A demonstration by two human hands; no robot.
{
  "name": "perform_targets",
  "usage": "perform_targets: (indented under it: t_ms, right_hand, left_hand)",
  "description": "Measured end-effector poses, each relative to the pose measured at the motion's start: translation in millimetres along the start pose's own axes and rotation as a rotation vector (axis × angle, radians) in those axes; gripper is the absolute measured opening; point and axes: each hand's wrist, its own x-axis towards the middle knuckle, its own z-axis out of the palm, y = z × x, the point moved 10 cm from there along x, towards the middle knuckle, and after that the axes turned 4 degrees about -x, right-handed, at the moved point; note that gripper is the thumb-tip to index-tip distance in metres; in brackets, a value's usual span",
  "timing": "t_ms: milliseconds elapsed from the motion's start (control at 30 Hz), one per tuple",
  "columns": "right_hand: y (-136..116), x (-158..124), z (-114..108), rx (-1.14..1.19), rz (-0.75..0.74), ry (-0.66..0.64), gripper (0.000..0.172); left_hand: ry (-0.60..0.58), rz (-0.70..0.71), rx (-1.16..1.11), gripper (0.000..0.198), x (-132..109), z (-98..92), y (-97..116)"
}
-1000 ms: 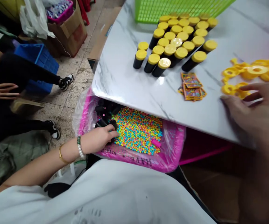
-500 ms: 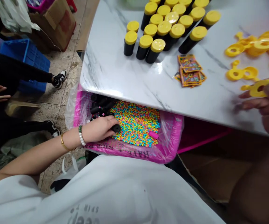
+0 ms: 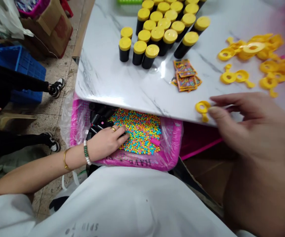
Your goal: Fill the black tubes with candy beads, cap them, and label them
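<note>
My left hand point(image 3: 108, 142) is palm down among small multicoloured candy-like beads point(image 3: 140, 126) in a plastic-lined pink basket point(image 3: 178, 140). Its fingers are bent over; whatever lies beneath them is hidden. Black plastic tubes point(image 3: 98, 120) lie at the basket's left end, beside that hand. My right hand point(image 3: 246, 125), slightly blurred, is over the table's front edge. Its thumb and fingertips pinch a yellow plastic ring piece with a short tab point(image 3: 203, 107). More yellow ring pieces point(image 3: 233, 77) lie loose beyond this hand.
Black tubes with yellow lids point(image 3: 140, 49) stand grouped on the marbled white table point(image 3: 100, 79). Small orange printed packets point(image 3: 187, 77) lie stacked in front of them. On the floor at left are a blue crate point(image 3: 27, 65), a cardboard box point(image 3: 50, 29) and another person's shoe point(image 3: 57, 87).
My right hand has moved left and nearer, bringing a yellow ring piece from the far right. My left hand has turned palm down into the beads; the black tube it held is out of sight.
</note>
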Motion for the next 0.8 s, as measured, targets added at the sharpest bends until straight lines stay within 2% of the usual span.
perform_targets:
  t_ms: [133, 233, 333, 400, 467, 600, 700, 800]
  right_hand:
    - [-38.0, -6.9, -1.9, -0.122, -0.229, 0.059, 0.045]
    - [-40.0, -9.3, 5.3, -0.184, -0.273, -0.004, 0.048]
    - [-35.8, -9.5, 6.4, -0.163, -0.265, -0.017, 0.049]
    - [-32.1, -9.2, 6.4, -0.133, -0.238, -0.009, 0.048]
    - [-28.2, -9.4, 6.5, -0.098, -0.2, -0.002, 0.046]
    - [-23.5, -11.5, 2.1, 0.014, -0.127, 0.033, 0.025]
    - [-14.4, -10.8, -3.9, 0.115, 0.031, 0.073, 0.016]
    - [-11.9, -4.5, -6.3, 0.302, 0.171, 0.077, 0.013]
  left_hand:
    - [-0.046, 0.017, 0.002, 0.024, 19.4, 14.0, 3.7]
    - [-0.006, 0.028, 0.018, 0.024, 27.1, 11.8, 10.8]
    - [-0.034, 0.06, -0.09, 0.022, 29.2, 11.8, 16.5]
    - [-0.04, 0.024, -0.247, 0.017, 27.8, 10.0, 9.2]
    - [0.004, -0.025, -0.479, 0.02, 23.8, 4.6, -3.6]
    - [0.093, -0.072, -0.917, 0.03, 12.0, -2.8, -22.2]
    - [0.189, -0.081, -0.989, 0.03, 5.5, -18.1, -25.4]
    - [0.407, -0.057, -0.884, 0.029, 2.9, -58.0, -29.3]
